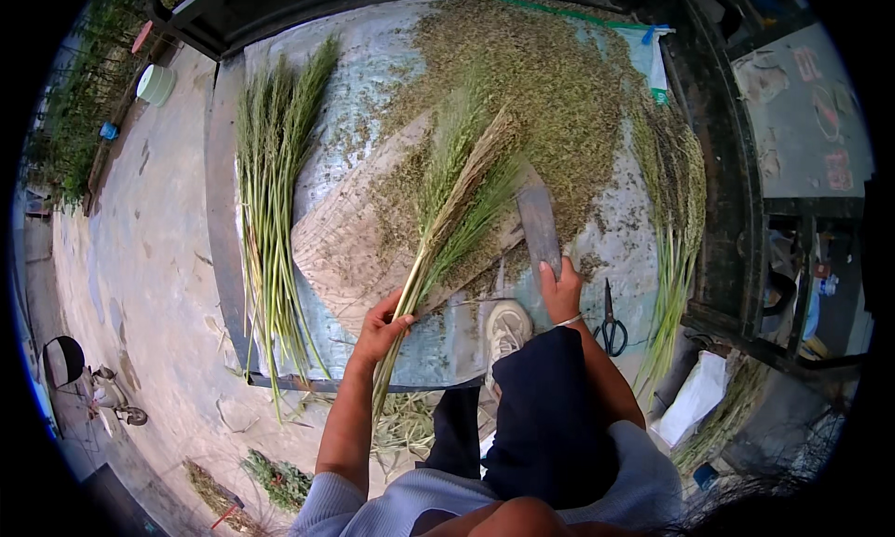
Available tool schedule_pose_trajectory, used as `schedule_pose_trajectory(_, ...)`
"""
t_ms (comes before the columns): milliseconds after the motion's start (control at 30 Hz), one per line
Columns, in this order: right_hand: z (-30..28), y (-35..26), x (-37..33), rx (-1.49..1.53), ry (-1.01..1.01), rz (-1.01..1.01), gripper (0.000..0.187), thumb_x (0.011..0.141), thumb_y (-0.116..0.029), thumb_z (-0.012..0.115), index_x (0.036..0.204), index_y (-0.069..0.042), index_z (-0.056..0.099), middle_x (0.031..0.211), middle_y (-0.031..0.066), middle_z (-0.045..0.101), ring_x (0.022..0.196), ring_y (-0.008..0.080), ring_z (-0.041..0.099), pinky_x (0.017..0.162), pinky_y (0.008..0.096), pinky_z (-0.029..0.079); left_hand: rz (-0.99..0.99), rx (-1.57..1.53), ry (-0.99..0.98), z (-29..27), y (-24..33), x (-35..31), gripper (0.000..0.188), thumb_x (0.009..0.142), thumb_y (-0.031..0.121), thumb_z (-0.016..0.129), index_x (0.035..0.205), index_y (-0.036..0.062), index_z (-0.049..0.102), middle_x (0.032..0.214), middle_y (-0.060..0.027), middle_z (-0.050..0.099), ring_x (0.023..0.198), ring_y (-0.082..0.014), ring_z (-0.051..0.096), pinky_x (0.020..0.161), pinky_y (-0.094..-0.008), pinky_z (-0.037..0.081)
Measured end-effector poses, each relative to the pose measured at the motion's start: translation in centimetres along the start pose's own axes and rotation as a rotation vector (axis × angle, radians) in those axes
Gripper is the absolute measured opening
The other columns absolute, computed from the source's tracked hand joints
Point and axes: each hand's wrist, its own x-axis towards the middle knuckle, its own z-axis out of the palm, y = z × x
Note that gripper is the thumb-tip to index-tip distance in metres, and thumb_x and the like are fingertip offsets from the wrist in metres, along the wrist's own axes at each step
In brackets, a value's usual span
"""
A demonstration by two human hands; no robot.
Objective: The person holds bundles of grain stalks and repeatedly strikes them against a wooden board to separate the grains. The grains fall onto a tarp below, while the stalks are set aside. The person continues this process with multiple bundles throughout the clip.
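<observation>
My left hand (pixel 378 329) is closed round the stems of a bunch of green and tan seed-head stalks (pixel 434 236). Its bushy tops slant up and right, over a worn wooden board (pixel 340 248). In my right hand (pixel 561 291) is the lower end of a flat grey slat (pixel 538 225), its upper part beside the stalk tops. Whether the slat is wood or metal I cannot tell. Loose brownish-green seeds and chaff (pixel 550 80) cover the far part of the sheet and some of the board.
Green stalks (pixel 270 183) lie along the left of the pale sheet (pixel 373 34); darker seed-head stalks (pixel 673 201) line the right. Black-handled scissors (pixel 610 327) rest right of my right hand. My shoe (pixel 508 332) is on the sheet's near part. A dark metal frame (pixel 727 164) borders the right side.
</observation>
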Motion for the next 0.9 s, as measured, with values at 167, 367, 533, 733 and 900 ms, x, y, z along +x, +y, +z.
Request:
schedule_pose_trajectory(167, -0.6, -1.5, 0.4, -0.014, -0.002, -0.069, 0.029, 0.085, -0.025, 0.06, 0.083, 0.002, 0.051, 0.064, 0.023, 0.056, 0.059, 0.0419, 0.056, 0.049, 0.0442, 0.042, 0.433, 0.684, 0.221, 0.0, -3.0, 1.9, 0.057, 0.083, 0.005, 0.059, 0.136, 0.0099, 0.038, 0.113, -0.0134, 0.059, 0.092, -0.0248, 0.06, 0.078, -0.033, 0.048)
schedule_pose_trajectory(367, -0.1, -2.9, 0.4, -0.141, -0.147, -0.202, 0.029, 0.085, -0.025, 0.061, 0.083, 0.0, 0.047, 0.06, 0.0204, 0.053, 0.056, 0.0411, 0.053, 0.048, 0.0462, 0.039, 0.225, 0.808, 0.149, 1.7, 0.1, 1.5, 0.073, 0.076, -0.005, 0.061, 0.139, 0.0157, 0.03, 0.122, -0.0162, 0.052, 0.107, -0.0295, 0.053, 0.088, -0.033, 0.043)
schedule_pose_trajectory(533, 1.6, -2.9, 0.3, -0.16, -0.228, -0.287, 0.027, 0.082, -0.022, 0.064, 0.081, -0.003, 0.045, 0.061, 0.0194, 0.052, 0.056, 0.0393, 0.053, 0.048, 0.0454, 0.041, 0.196, 0.502, 0.028, 0.7, -0.9, 1.3, 0.069, 0.073, -0.008, 0.063, 0.132, 0.0146, 0.036, 0.11, -0.0081, 0.053, 0.096, -0.0175, 0.052, 0.078, -0.0272, 0.044)
schedule_pose_trajectory(733, 2.4, -1.6, -0.8, -0.226, -0.287, -0.212, 0.027, 0.083, -0.023, 0.063, 0.079, -0.003, 0.044, 0.06, 0.0199, 0.053, 0.057, 0.0393, 0.055, 0.048, 0.0458, 0.042, 0.077, 0.323, -0.08, -0.9, -0.8, 2.0, 0.057, 0.076, -0.004, 0.064, 0.125, 0.0141, 0.04, 0.092, -0.0021, 0.055, 0.078, -0.0098, 0.05, 0.066, -0.0247, 0.043)
schedule_pose_trajectory(900, 2.5, -0.2, -1.6, -0.207, -0.289, -0.191, 0.029, 0.083, -0.024, 0.063, 0.09, 0.001, 0.049, 0.062, 0.0214, 0.055, 0.057, 0.0406, 0.055, 0.048, 0.0467, 0.042, -0.09, -0.02, -0.17, -0.3, 2.4, 1.9, 0.043, 0.079, 0.002, 0.066, 0.117, 0.0113, 0.048, 0.08, 0.0037, 0.054, 0.069, -0.0054, 0.048, 0.062, -0.0207, 0.042)
